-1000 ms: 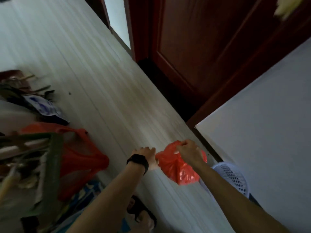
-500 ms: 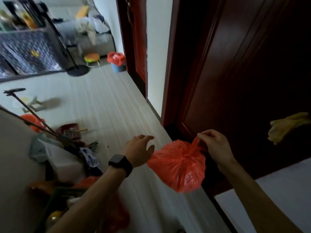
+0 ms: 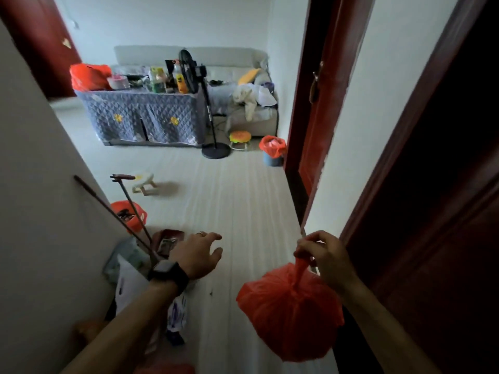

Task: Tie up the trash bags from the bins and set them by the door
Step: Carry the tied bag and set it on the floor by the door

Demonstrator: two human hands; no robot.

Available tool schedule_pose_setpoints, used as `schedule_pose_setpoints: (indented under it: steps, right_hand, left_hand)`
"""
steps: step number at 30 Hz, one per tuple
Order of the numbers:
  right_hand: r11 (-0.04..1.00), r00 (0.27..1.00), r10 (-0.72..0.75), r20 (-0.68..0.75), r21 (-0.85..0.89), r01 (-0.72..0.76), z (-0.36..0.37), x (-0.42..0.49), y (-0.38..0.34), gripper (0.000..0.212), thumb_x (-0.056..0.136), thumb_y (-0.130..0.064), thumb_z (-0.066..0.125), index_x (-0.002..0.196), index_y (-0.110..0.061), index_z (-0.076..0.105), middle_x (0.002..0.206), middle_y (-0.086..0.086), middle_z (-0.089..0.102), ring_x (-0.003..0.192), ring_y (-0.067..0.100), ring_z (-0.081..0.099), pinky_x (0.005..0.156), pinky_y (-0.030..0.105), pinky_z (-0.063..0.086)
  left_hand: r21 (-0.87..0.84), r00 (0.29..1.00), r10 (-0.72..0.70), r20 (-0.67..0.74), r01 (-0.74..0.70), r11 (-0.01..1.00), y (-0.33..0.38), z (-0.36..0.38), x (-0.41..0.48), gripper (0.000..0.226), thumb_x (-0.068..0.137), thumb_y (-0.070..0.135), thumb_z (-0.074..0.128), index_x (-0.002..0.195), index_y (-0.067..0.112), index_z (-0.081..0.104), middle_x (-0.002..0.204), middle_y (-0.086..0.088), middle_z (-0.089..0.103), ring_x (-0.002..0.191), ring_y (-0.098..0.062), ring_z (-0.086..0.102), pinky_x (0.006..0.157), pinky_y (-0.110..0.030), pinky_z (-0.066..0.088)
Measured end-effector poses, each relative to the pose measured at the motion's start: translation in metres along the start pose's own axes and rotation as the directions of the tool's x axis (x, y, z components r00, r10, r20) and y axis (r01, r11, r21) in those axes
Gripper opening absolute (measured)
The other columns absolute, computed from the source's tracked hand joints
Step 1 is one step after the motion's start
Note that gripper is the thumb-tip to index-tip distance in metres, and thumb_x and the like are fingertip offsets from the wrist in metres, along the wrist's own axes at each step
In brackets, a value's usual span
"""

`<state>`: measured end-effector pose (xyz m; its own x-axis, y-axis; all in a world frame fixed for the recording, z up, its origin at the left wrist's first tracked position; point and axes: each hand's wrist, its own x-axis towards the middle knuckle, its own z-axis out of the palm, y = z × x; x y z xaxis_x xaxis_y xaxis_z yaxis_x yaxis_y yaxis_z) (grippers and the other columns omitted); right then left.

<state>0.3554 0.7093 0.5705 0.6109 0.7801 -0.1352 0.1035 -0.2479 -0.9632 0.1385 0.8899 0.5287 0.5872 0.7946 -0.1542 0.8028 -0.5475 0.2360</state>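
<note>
so far: you have one red trash bag gathered at the neck. it looks tied, though your fingers hide the knot, so i cannot be sure.
right hand: it pinches the bag's twisted neck. the bag hangs clear of the floor, just beside the dark door.
left hand: fingers loosely spread, holding nothing, well apart from the bag.
this bag: not yet set down; putting it by the door is your step in hand.
far bin: its red liner is in place and open at the top, so you have that one left to tie and carry.
red bin by the left wall: it holds things and likely needs the same.
overall: i judge you under halfway.
</note>
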Motion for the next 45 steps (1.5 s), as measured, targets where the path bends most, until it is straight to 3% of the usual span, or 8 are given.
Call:
schedule_pose_setpoints:
  steps: [6,10,16,27,31,37,39,45]
  right_hand:
    - [0.996,0.990,-0.047,0.133,-0.068,0.057,0.033,0.137,-0.038,0.013,0.093,-0.018,0.063,0.092,-0.005,0.066,0.078,0.002,0.077,0.077,0.011,0.073,0.065,0.022,0.047]
    - [0.994,0.986,-0.069,0.149,-0.077,0.082,0.060,0.232,-0.060,0.013,0.094,-0.015,0.062,0.095,-0.003,0.066,0.080,0.004,0.077,0.074,0.007,0.072,0.059,0.014,0.048]
    - [0.987,0.988,-0.105,0.114,-0.109,0.118,0.110,0.381,-0.098,0.013,0.094,-0.004,0.060,0.095,0.008,0.065,0.076,0.008,0.075,0.059,0.000,0.069,0.049,0.007,0.045]
    - [0.992,0.981,-0.105,0.163,-0.059,0.116,0.240,0.674,-0.175,0.016,0.090,-0.001,0.060,0.096,0.015,0.062,0.077,0.012,0.074,0.054,-0.001,0.065,0.047,0.008,0.044]
    - [0.986,0.961,-0.131,0.242,-0.066,0.151,0.290,0.794,-0.203,0.012,0.090,-0.003,0.060,0.091,0.008,0.064,0.076,0.010,0.076,0.065,0.007,0.071,0.048,0.009,0.044]
    - [0.968,0.898,-0.180,0.401,-0.089,0.233,0.377,0.953,-0.263,0.010,0.091,-0.008,0.062,0.087,0.000,0.066,0.072,0.003,0.076,0.060,0.000,0.067,0.048,0.008,0.043]
    - [0.964,0.883,-0.191,0.429,-0.086,0.251,0.415,1.002,-0.284,0.010,0.091,-0.008,0.062,0.084,-0.002,0.066,0.070,0.003,0.076,0.064,0.004,0.069,0.050,0.010,0.046]
    - [0.964,0.849,-0.195,0.491,-0.064,0.259,0.545,1.147,-0.327,0.010,0.091,-0.009,0.063,0.085,-0.003,0.067,0.070,0.002,0.076,0.072,0.020,0.070,0.070,0.038,0.054]
  left_hand:
    - [-0.055,0.985,-0.173,-0.014,0.172,0.983,-0.055,-0.019,0.087,0.054,0.083,0.059,0.036,0.130,0.038,0.053,0.130,0.005,0.061,0.118,-0.018,0.057,0.096,-0.041,0.050]
    - [-0.134,0.972,-0.232,-0.045,0.224,0.965,-0.089,-0.039,0.157,0.047,0.088,0.053,0.044,0.131,0.035,0.054,0.126,0.003,0.062,0.110,-0.018,0.060,0.092,-0.040,0.052]
    - [-0.179,0.965,-0.244,-0.099,0.224,0.958,-0.144,-0.072,0.282,0.043,0.095,0.045,0.048,0.136,0.033,0.051,0.137,0.001,0.055,0.120,-0.018,0.055,0.097,-0.038,0.048]
    - [-0.148,0.946,-0.283,-0.159,0.260,0.954,-0.253,-0.160,0.551,0.039,0.094,0.049,0.045,0.131,0.039,0.051,0.133,0.003,0.058,0.121,-0.020,0.053,0.100,-0.040,0.044]
    - [-0.184,0.906,-0.376,-0.193,0.343,0.921,-0.295,-0.182,0.654,0.038,0.091,0.053,0.043,0.127,0.044,0.050,0.131,0.008,0.058,0.119,-0.019,0.055,0.096,-0.038,0.046]
    - [-0.219,0.832,-0.492,-0.255,0.446,0.868,-0.360,-0.237,0.777,0.037,0.095,0.048,0.045,0.130,0.041,0.050,0.135,0.008,0.055,0.123,-0.018,0.051,0.094,-0.034,0.043]
    - [-0.221,0.810,-0.525,-0.262,0.479,0.849,-0.386,-0.250,0.809,0.038,0.095,0.047,0.045,0.132,0.041,0.048,0.135,0.008,0.056,0.123,-0.018,0.050,0.095,-0.035,0.044]
    - [-0.199,0.739,-0.599,-0.309,0.565,0.800,-0.497,-0.283,0.923,0.041,0.095,0.048,0.044,0.136,0.042,0.047,0.139,0.009,0.054,0.127,-0.017,0.048,0.101,-0.036,0.040]
